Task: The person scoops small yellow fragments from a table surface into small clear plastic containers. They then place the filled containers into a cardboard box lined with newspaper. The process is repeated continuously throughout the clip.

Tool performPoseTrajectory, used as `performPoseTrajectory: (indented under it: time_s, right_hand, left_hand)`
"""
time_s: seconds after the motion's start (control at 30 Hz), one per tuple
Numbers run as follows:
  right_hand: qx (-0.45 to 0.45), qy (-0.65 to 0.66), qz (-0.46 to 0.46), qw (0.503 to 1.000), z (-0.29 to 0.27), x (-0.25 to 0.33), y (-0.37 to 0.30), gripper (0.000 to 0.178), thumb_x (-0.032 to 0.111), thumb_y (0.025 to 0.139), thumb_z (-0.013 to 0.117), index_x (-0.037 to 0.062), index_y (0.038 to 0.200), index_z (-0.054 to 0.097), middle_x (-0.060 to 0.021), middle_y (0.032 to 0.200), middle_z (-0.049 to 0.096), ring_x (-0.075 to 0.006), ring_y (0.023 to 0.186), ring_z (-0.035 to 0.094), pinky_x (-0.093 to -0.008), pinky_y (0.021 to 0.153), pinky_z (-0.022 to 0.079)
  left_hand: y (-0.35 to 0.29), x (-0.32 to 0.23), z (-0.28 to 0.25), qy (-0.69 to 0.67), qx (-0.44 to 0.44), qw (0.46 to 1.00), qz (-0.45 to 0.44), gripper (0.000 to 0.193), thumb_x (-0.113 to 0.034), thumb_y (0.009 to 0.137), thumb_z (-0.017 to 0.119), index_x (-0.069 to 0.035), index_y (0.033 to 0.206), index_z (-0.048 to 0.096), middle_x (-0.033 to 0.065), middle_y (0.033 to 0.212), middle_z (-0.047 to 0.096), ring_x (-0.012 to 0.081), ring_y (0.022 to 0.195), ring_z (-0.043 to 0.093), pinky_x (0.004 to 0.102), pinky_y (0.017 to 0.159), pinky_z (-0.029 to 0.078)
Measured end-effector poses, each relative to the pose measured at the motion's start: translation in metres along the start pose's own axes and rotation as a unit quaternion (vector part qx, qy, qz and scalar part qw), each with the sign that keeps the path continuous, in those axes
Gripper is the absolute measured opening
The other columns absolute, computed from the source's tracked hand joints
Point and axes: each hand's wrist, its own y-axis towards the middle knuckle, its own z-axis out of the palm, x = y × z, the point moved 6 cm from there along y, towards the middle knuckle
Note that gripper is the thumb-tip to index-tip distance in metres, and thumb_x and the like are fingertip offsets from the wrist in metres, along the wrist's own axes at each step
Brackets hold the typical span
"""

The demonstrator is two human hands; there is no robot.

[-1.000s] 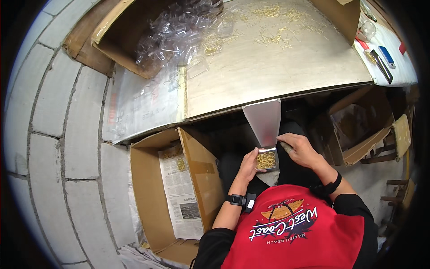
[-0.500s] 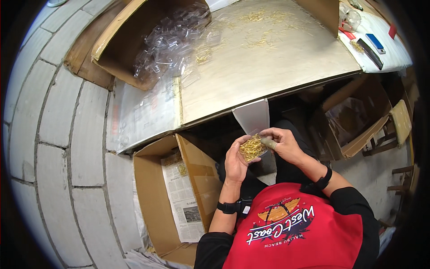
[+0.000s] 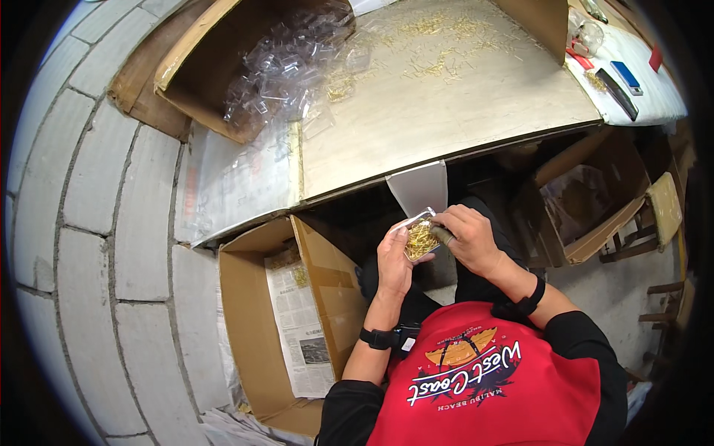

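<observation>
L hand [image 3: 394, 266] gripping clear box [image 3: 425, 215], open side up, long axis unclr; R hand [image 3: 471, 239] touching it, grip unclr.

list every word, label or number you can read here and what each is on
Red shirt: large white lettering, legible but upside down; described, not quoted.
Newspaper in the cardboard box: printed columns, too small to read.
Pale sheet: faint red marks, too blurred to read.
Small black device: white label, too small to read.
</observation>
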Motion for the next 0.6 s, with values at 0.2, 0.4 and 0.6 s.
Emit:
performPoseTrajectory:
  time_s: [0.2, 0.4, 0.6]
  right_hand:
    - [0.003, -0.017, -0.057, 0.998, -0.01, 0.013, 0.01, 0.02, 0.012, 0.073, 0.069, 0.0045, 0.091, 0.064, -0.0045, 0.093, 0.061, -0.0247, 0.092, 0.057, -0.0367, 0.076, 0.046]
    - [-0.014, 0.018, -0.116, 0.993, -0.013, 0.026, 0.014, 0.026, 0.011, 0.074, 0.068, 0.0047, 0.099, 0.063, -0.0065, 0.105, 0.062, -0.0278, 0.108, 0.054, -0.0403, 0.088, 0.044]
    - [0.056, 0.047, -0.111, 0.991, -0.011, 0.034, 0.046, 0.049, 0.012, 0.082, 0.06, 0.0051, 0.129, 0.048, -0.0119, 0.133, 0.048, -0.032, 0.127, 0.041, -0.0455, 0.103, 0.034]
  left_hand:
    - [0.009, -0.012, -0.001, -0.017, -0.007, 1.0, 0.015, 0.037, -0.032, 0.099, 0.039, -0.001, 0.118, 0.049, 0.0121, 0.105, 0.062, 0.0191, 0.088, 0.065, 0.0333, 0.062, 0.06]
    - [0.015, -0.038, 0.01, -0.033, -0.007, 0.999, 0.026, 0.044, -0.037, 0.1, 0.032, -0.001, 0.119, 0.048, 0.0123, 0.106, 0.062, 0.0197, 0.09, 0.065, 0.0332, 0.062, 0.059]
    - [0.011, -0.071, 0.008, -0.064, 0.018, 0.997, 0.029, 0.042, -0.033, 0.099, 0.035, 0.0, 0.121, 0.048, 0.013, 0.107, 0.062, 0.0225, 0.092, 0.065, 0.0362, 0.062, 0.06]
